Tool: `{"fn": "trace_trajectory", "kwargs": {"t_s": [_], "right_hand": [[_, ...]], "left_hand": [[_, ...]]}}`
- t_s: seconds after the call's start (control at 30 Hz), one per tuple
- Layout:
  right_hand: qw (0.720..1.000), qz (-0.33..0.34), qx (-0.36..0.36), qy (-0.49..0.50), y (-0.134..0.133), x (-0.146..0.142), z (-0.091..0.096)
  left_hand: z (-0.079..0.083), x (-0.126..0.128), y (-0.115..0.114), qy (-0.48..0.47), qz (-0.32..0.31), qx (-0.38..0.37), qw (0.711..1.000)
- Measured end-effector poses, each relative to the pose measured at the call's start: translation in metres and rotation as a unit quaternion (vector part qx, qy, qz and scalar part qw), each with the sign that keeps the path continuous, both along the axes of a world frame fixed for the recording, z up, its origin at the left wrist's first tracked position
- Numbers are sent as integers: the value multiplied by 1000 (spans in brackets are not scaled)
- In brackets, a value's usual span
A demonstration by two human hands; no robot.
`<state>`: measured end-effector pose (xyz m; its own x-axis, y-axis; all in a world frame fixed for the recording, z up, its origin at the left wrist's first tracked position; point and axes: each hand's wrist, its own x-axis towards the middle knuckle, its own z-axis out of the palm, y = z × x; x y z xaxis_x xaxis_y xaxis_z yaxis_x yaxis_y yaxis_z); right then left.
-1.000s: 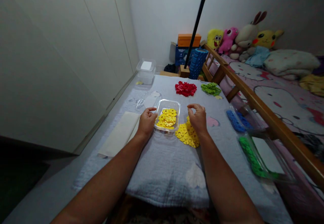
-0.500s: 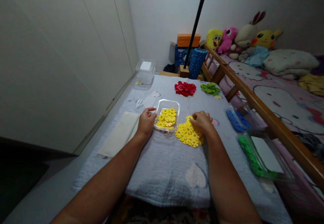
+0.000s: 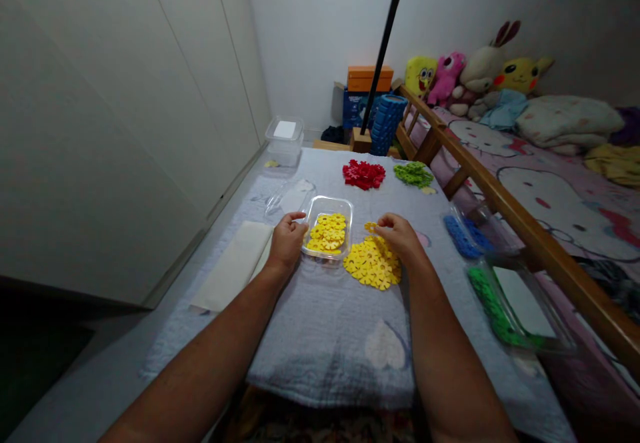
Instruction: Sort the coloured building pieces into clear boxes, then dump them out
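Note:
A clear plastic box (image 3: pixel 349 219) stands mid-table with several yellow snowflake discs (image 3: pixel 327 235) inside. Its left wall is gripped by my left hand (image 3: pixel 289 239), thumb and fingers closed at the rim. My right hand (image 3: pixel 400 235) pinches a yellow snowflake disc (image 3: pixel 370 227) between thumb and fingertips, just above the far side of a loose pile of yellow discs (image 3: pixel 373 264). That pile lies on the cloth to the right of the box. Behind the box's left side rests a clear lid (image 3: pixel 291 196).
Piles of red pieces (image 3: pixel 364 174) and light green pieces (image 3: pixel 413 174) lie at the far end. Empty clear boxes (image 3: pixel 285 141) are stacked far left. Boxes of blue pieces (image 3: pixel 467 235) and green pieces (image 3: pixel 493 306) stand right, beside the wooden bed rail (image 3: pixel 520 223). A folded cloth (image 3: pixel 233 266) lies left.
My right hand has lifted a yellow disc off the pile and shifted slightly away from me. My left hand keeps its place at the box.

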<state>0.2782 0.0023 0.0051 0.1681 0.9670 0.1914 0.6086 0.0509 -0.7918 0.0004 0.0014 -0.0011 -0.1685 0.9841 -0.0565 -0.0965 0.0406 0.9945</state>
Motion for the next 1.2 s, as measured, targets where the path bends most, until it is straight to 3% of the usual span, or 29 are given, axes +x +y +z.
{"fn": "trace_trajectory", "kwargs": {"t_s": [0.1,0.2,0.43,0.63,0.93,1.03,1.2], "right_hand": [[997,0,53,60,-2,-11,14],[992,15,110,56,-8,-30,22],[982,49,122,-136,-18,-77,19],[968,25,121,-217,-13,-89,17],[974,52,113,-189,-7,-86,10],[980,43,110,-157,-5,-69,11],[985,-38,68,-155,-3,-24,16]], "left_hand": [[0,0,0,-3,3,-3,1000],[-1,1,1,-5,4,0,1000],[1,1,0,-1,0,2,1000],[-1,0,0,1,-3,4,1000],[-5,-1,3,-1,-2,2,1000],[-3,0,2,-3,-2,0,1000],[-1,0,1,7,2,0,1000]]}}
